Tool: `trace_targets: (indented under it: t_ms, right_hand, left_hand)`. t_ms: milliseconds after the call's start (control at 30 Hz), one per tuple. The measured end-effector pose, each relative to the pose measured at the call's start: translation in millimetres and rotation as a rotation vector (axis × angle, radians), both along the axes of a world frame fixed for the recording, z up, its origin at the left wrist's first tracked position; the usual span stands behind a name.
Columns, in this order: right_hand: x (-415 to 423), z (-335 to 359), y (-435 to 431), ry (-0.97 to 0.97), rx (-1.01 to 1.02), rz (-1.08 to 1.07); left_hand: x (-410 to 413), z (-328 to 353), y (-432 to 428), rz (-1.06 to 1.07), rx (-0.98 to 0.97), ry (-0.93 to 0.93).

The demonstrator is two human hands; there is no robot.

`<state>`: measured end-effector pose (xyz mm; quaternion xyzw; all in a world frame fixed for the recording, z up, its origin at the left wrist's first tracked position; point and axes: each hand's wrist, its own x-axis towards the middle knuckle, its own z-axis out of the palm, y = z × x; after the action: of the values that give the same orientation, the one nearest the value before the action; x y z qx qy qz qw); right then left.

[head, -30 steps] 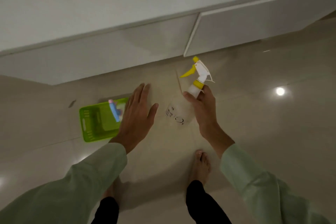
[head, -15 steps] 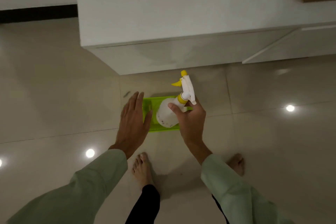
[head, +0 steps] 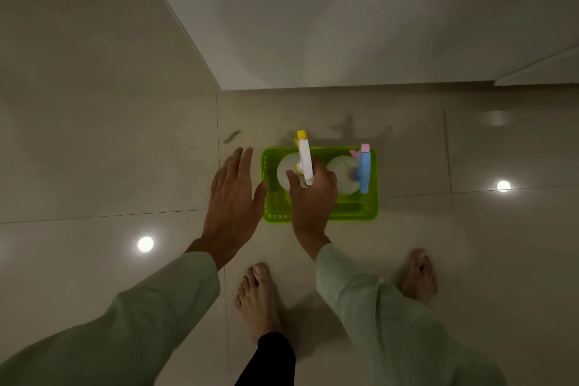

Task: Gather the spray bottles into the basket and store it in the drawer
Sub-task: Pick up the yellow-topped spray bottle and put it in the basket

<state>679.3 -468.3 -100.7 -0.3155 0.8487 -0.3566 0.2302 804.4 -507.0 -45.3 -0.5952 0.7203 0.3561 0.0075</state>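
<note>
A bright green plastic basket sits on the tiled floor just in front of a white cabinet. A white spray bottle with a blue and pink nozzle stands in its right half. My right hand is shut on the neck of a white spray bottle with a yellow and white trigger, held upright inside the basket's left half. My left hand hovers open with fingers spread, just left of the basket's left wall, holding nothing.
The white cabinet with closed drawer fronts fills the top of the view, a seam between fronts at the far right. My bare feet stand on glossy beige tiles below the basket. A small dark mark lies on the floor.
My right hand carried the yellow-trigger bottle leftwards from the open floor to the basket and lowered it into the left half. My left hand stayed open beside it.
</note>
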Motion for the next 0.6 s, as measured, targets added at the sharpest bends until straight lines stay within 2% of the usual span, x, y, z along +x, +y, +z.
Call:
trace_targets:
  t_ms: [333,467,600]
  right_hand:
    - [8.1,-30.9,14.9,-0.02,0.145,0.074]
    - [4.4,-13.8,21.8,-0.048,0.169,0.113]
    - [-6.4,33.4,34.5,-0.073,0.129,0.188]
  left_hand:
    - [0.5,-18.8,-0.1,-0.002,0.015,-0.001]
    - [-0.6,-3.6,-0.3,-0.008,0.01,-0.002]
    - [-4.7,36.9,3.0,-0.013,-0.003,0.011]
